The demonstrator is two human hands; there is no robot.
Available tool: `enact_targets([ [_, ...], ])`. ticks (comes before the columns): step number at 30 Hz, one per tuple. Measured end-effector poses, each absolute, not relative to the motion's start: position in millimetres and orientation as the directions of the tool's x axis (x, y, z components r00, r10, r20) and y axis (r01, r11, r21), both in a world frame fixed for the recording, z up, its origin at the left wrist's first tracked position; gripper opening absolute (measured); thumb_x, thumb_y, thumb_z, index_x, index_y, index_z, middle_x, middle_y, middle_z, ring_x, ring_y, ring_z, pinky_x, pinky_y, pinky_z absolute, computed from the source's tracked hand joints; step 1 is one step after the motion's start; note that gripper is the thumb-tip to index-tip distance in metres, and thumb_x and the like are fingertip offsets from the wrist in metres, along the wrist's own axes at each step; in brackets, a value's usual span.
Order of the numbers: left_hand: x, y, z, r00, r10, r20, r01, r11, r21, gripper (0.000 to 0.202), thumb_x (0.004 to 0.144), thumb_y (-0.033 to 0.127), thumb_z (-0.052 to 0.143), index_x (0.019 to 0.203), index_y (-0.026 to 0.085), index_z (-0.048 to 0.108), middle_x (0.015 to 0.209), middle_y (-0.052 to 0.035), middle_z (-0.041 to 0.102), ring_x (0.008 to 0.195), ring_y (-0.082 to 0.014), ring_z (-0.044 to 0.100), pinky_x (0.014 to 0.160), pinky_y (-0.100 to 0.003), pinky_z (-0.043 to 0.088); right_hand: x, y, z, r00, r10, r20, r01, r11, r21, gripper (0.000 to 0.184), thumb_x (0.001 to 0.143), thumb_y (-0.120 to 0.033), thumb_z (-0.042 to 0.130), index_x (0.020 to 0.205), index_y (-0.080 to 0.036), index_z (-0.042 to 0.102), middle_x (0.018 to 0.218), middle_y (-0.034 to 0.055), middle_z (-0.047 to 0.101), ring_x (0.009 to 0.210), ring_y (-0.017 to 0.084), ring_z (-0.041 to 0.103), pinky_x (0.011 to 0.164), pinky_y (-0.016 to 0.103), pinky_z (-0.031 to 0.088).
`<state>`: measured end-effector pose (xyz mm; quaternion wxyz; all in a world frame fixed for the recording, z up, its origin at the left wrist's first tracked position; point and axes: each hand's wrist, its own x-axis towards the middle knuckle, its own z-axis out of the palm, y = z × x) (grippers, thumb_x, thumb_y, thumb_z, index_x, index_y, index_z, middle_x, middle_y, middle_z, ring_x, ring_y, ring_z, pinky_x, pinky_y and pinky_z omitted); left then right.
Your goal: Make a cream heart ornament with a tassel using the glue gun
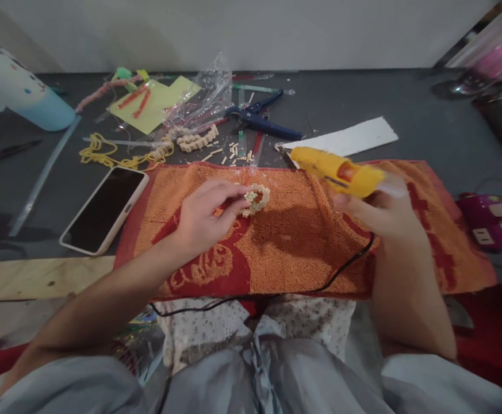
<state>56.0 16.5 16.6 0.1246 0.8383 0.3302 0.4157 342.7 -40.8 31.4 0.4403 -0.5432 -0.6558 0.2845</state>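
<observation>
My left hand [207,217] rests on an orange and red towel [294,241] and pinches a small cream ring made of short stick pieces [257,199] at its edge. My right hand [382,214] is closed around a yellow glue gun [339,171], held above the towel's right half with its nozzle pointing left toward the ring. The gun's black cord [276,292] runs down across the towel to my lap.
A phone [104,210] lies left of the towel. Behind it are yellow cord [104,152], cut stick pieces [199,140], a clear plastic bag [203,100], blue pliers [259,119], white paper [349,138]. A wooden board [39,277] lies near left. A purple device [487,221] sits right.
</observation>
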Motion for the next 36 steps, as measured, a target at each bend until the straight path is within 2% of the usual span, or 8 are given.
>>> enact_targets([
  [3, 57, 17, 16, 0.434, 0.656, 0.617, 0.446, -0.752, 0.486, 0.014, 0.087, 0.030, 0.065, 0.095, 0.021, 0.072, 0.085, -0.0027, 0.075, 0.077, -0.0134, 0.068, 0.073, -0.027, 0.055, 349, -35, 30, -0.125, 0.951, 0.284, 0.782, 0.271, -0.561, 0.037, 0.074, -0.041, 0.071, 0.105, -0.022, 0.069, 0.079, 0.0026, 0.067, 0.065, 0.017, 0.055, 0.060, 0.030, 0.038],
  [6, 58, 16, 16, 0.432, 0.653, 0.622, 0.434, -0.755, 0.491, 0.013, 0.087, 0.028, 0.065, 0.094, 0.021, 0.072, 0.084, -0.0026, 0.075, 0.076, -0.0128, 0.068, 0.071, -0.026, 0.055, 351, -32, 27, -0.160, 0.954, 0.253, 0.903, 0.245, -0.354, 0.043, 0.070, -0.037, 0.072, 0.113, -0.027, 0.069, 0.093, 0.0048, 0.072, 0.078, 0.024, 0.062, 0.067, 0.034, 0.043],
  [10, 60, 15, 16, 0.440, 0.630, 0.640, 0.380, -0.777, 0.502, 0.011, 0.087, 0.025, 0.065, 0.094, 0.020, 0.071, 0.083, -0.0027, 0.075, 0.074, -0.0124, 0.068, 0.069, -0.026, 0.055, 345, -33, 24, -0.145, 0.966, 0.213, 0.957, 0.192, -0.218, 0.046, 0.073, -0.033, 0.071, 0.118, -0.027, 0.067, 0.104, 0.0085, 0.072, 0.088, 0.030, 0.064, 0.070, 0.039, 0.046],
  [15, 61, 15, 13, 0.433, 0.630, 0.644, 0.331, -0.776, 0.536, 0.011, 0.087, 0.025, 0.064, 0.094, 0.020, 0.071, 0.085, -0.0034, 0.075, 0.075, -0.0125, 0.067, 0.069, -0.026, 0.055, 342, -31, 21, -0.105, 0.968, 0.229, 0.985, 0.133, -0.111, 0.042, 0.078, -0.043, 0.072, 0.112, -0.019, 0.066, 0.097, 0.0132, 0.071, 0.090, 0.032, 0.063, 0.071, 0.040, 0.046],
  [20, 62, 16, 9, 0.426, 0.601, 0.676, 0.269, -0.797, 0.540, 0.012, 0.086, 0.023, 0.066, 0.096, 0.019, 0.071, 0.086, -0.0035, 0.075, 0.076, -0.0120, 0.068, 0.071, -0.025, 0.055, 341, -30, 27, -0.168, 0.957, 0.237, 0.972, 0.201, -0.121, 0.043, 0.081, -0.037, 0.069, 0.118, -0.017, 0.064, 0.101, 0.0141, 0.068, 0.098, 0.032, 0.059, 0.083, 0.045, 0.046],
  [23, 61, 17, 8, 0.421, 0.593, 0.686, 0.263, -0.804, 0.534, 0.012, 0.086, 0.024, 0.066, 0.095, 0.019, 0.072, 0.085, -0.0037, 0.075, 0.075, -0.0119, 0.068, 0.070, -0.024, 0.054, 324, -30, 41, -0.241, 0.923, 0.301, 0.918, 0.317, -0.236, 0.034, 0.088, -0.028, 0.059, 0.120, -0.020, 0.065, 0.095, 0.0104, 0.067, 0.092, 0.027, 0.060, 0.083, 0.040, 0.046],
  [27, 61, 17, 9, 0.419, 0.589, 0.691, 0.253, -0.806, 0.534, 0.012, 0.086, 0.024, 0.067, 0.096, 0.019, 0.073, 0.085, -0.0037, 0.076, 0.076, -0.0116, 0.068, 0.070, -0.022, 0.054, 293, -19, 55, -0.444, 0.846, 0.296, 0.684, 0.533, -0.497, 0.020, 0.091, -0.029, 0.058, 0.103, -0.020, 0.072, 0.085, 0.0046, 0.068, 0.074, 0.016, 0.059, 0.069, 0.028, 0.044],
  [36, 62, 18, 10, 0.405, 0.595, 0.694, 0.237, -0.802, 0.549, 0.011, 0.085, 0.025, 0.068, 0.093, 0.018, 0.073, 0.084, -0.0044, 0.076, 0.075, -0.0114, 0.069, 0.069, -0.021, 0.054, 271, 2, 39, -0.552, 0.759, 0.346, 0.519, 0.637, -0.570, 0.018, 0.087, -0.031, 0.066, 0.078, -0.016, 0.069, 0.069, 0.0000, 0.061, 0.064, 0.011, 0.051, 0.063, 0.023, 0.036],
])
